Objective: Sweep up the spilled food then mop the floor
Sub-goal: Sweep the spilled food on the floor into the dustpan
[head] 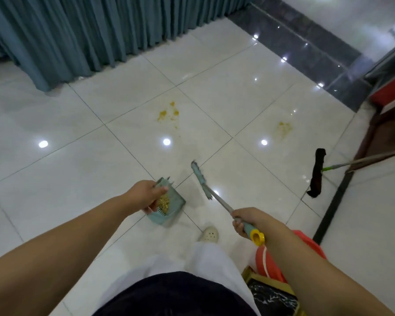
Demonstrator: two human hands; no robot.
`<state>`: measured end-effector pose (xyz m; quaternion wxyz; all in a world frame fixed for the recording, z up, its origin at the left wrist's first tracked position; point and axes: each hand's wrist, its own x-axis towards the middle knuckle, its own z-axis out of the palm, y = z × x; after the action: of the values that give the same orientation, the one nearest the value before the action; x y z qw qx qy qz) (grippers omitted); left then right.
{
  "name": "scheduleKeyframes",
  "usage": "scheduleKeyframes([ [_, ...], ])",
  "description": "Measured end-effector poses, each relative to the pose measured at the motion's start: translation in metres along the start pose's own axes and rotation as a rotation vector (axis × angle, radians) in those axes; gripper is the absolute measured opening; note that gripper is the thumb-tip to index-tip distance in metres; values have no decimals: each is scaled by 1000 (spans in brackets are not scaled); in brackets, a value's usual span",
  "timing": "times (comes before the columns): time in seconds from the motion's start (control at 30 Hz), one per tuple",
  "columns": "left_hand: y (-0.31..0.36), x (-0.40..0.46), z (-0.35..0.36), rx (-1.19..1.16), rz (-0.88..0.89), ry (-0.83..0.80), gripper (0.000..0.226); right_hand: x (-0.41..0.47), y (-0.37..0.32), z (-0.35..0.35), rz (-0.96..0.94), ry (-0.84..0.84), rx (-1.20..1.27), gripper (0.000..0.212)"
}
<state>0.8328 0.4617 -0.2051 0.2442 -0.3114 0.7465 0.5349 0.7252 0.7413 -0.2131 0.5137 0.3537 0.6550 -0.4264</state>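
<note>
My left hand (145, 195) grips the handle of a teal dustpan (171, 207) held just above the white tile floor; yellow food bits (164, 201) lie inside it. My right hand (246, 221) holds the teal grip of a broom near its yellow end cap (257, 237). The broom's metal shaft runs up-left to its teal head (200, 177), which hangs just right of the dustpan. Two yellow smears stay on the tiles: one (168, 112) ahead of the dustpan, a fainter one (284, 127) to the right.
A mop with a dark cloth head (317, 173) and green-jointed pole lies on the floor at right. Teal curtains (89, 33) hang at the back left. A dark tile strip (317, 53) runs across the back right. A red bucket (274, 261) stands by my right leg.
</note>
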Motion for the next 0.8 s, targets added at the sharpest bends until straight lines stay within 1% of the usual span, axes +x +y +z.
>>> scheduleKeyframes([
  [0.17,57,34,13,78,52,-8,37,16,-17,-32,-21,25,147,18],
  [0.3,111,70,26,116,59,-17,37,37,-46,-69,-34,-5,341,15],
  [0.43,171,113,39,150,62,-41,37,54,-81,-112,-20,-36,518,17],
  [0.57,231,153,55,186,85,-85,37,60,-113,-156,4,-14,597,19],
  [0.8,314,220,91,268,158,-157,42,76,-157,-234,10,59,733,14],
])
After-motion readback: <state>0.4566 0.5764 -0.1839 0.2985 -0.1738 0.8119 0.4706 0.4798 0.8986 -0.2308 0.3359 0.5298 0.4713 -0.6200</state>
